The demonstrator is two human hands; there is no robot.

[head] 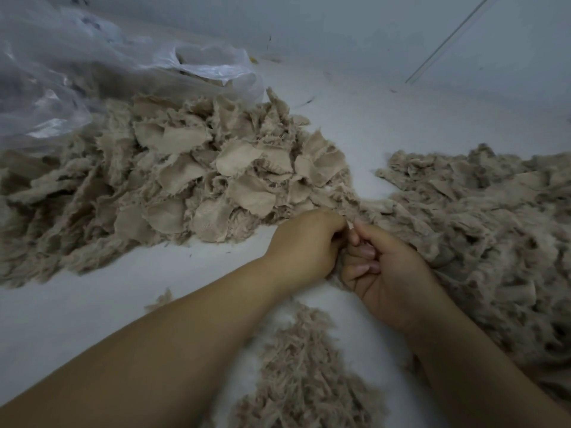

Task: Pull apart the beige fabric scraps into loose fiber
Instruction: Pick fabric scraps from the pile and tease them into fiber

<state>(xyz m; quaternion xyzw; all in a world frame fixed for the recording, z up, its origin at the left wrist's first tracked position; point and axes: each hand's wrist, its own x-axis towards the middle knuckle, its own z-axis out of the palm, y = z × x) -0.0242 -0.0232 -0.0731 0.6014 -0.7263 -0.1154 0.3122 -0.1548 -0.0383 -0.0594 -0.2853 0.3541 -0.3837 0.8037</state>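
Observation:
A big heap of beige fabric scraps point(185, 174) covers the left and centre of the white surface. My left hand point(306, 242) and my right hand point(386, 273) meet in the middle, knuckle to knuckle, both pinching one small beige scrap point(350, 225) between thumbs and fingers. Most of that scrap is hidden inside my fists. A pile of loose beige fiber point(309, 372) lies near me, between my forearms. A larger mass of pulled beige fiber point(494, 230) spreads along the right side, touching my right hand.
A crumpled clear plastic bag point(92, 63) lies at the back left, partly over the scrap heap. The white surface point(77, 319) shows bare at the front left. A pale wall with a thin diagonal rod point(448, 41) stands behind.

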